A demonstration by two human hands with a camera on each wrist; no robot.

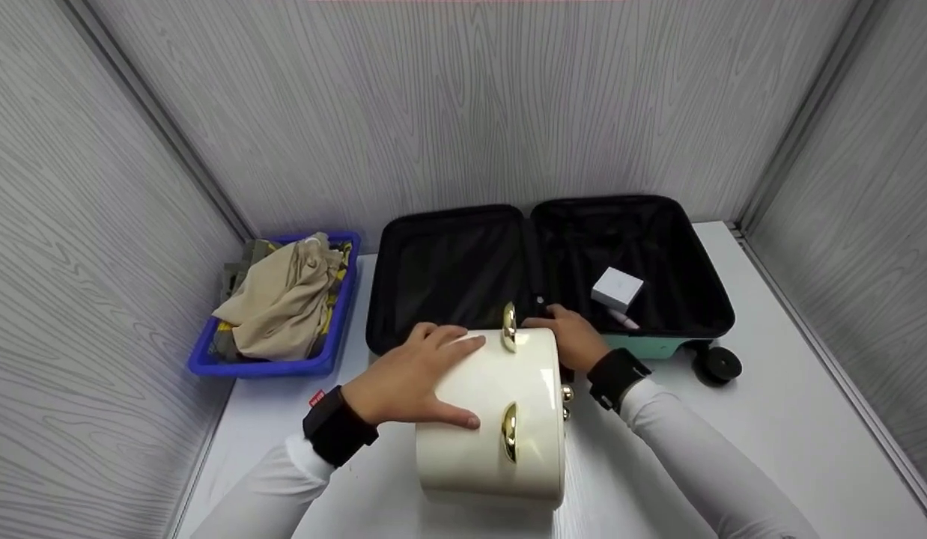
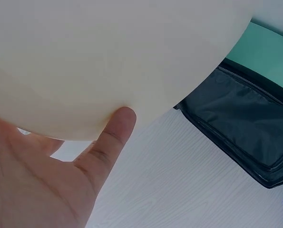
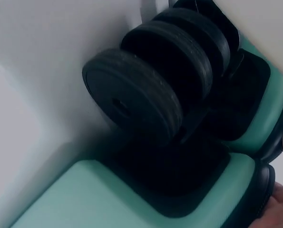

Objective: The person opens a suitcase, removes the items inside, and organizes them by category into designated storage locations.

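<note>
A cream round case (image 1: 493, 419) with gold fittings lies on its side on the white table, just in front of an open suitcase (image 1: 448, 269). My left hand (image 1: 411, 382) lies flat against the case's left side, fingers straight. In the left wrist view the thumb (image 2: 115, 130) touches the cream case (image 2: 108, 57). My right hand (image 1: 576, 337) presses on the case's far right side, next to the suitcase's front rim; its fingers are partly hidden. The right wrist view shows only the edge of the right hand (image 3: 280, 209) below the suitcase's wheels (image 3: 141, 95).
The suitcase has black lining and a mint shell (image 3: 108, 199); a small white box (image 1: 617, 289) lies in its right half. A blue tray (image 1: 336, 329) with folded clothes (image 1: 284, 299) stands at the left. Grey walls close in on three sides.
</note>
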